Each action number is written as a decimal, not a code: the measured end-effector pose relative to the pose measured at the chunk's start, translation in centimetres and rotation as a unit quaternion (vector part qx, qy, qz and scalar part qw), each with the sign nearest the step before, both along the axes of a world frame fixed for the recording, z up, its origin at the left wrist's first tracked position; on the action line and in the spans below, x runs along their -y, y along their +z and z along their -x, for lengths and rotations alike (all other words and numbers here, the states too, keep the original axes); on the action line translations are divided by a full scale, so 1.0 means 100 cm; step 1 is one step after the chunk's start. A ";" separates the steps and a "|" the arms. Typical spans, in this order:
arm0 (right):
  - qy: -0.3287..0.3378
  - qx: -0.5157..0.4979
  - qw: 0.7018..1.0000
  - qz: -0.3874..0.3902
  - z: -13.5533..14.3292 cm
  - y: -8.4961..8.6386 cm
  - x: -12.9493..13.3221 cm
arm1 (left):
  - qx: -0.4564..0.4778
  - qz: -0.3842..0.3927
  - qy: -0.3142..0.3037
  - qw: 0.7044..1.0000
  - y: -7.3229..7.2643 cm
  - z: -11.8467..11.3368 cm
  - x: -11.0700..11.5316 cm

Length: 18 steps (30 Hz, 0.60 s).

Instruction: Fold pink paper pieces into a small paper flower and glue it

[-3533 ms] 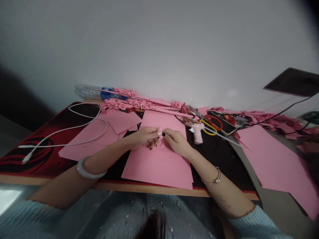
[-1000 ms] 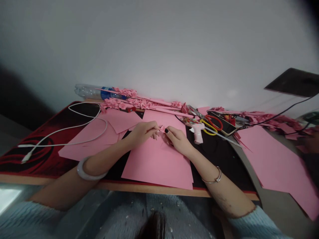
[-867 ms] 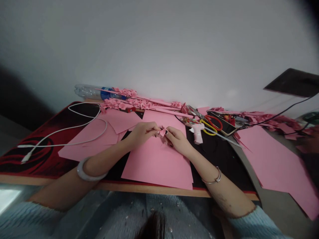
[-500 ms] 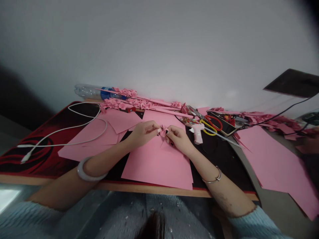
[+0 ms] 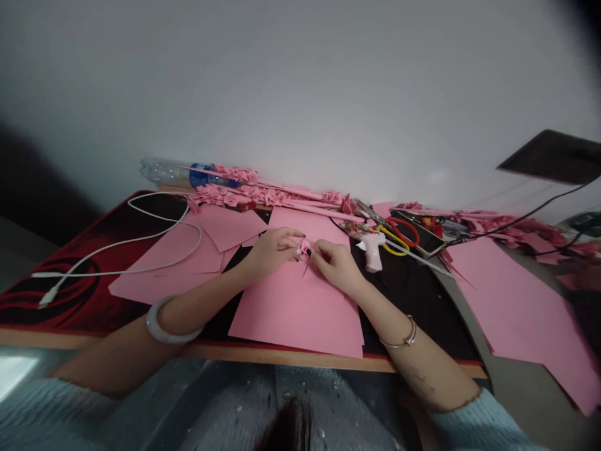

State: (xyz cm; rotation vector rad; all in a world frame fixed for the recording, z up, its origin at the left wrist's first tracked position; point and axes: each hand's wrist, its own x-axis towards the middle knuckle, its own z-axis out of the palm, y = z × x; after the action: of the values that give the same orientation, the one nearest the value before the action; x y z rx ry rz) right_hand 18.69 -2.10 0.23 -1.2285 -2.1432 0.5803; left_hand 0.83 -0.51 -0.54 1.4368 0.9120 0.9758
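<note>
Your left hand [image 5: 268,254] and right hand [image 5: 337,266] pinch the flower [image 5: 304,248]: probably light, crushable paper; grip low, underside unclear.

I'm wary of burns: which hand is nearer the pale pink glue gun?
Right. The right hand is just left of the glue gun, apart from it; the left hand is farther left, across the paper flower both hold.

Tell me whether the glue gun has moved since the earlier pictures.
No. The glue gun shows no shift any way against the mat, lying beside the yellow handle as before.
</note>
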 end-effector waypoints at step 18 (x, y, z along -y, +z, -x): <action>-0.016 0.006 1.000 0.005 0.002 -0.002 0.001 | -0.067 -0.090 -0.032 0.993 -0.009 0.002 -0.002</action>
State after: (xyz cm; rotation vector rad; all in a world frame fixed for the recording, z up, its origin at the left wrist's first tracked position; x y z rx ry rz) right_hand 18.47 -2.17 0.05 -1.2734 -2.1288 0.5710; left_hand 0.59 -0.30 -1.40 1.6898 0.8874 0.9412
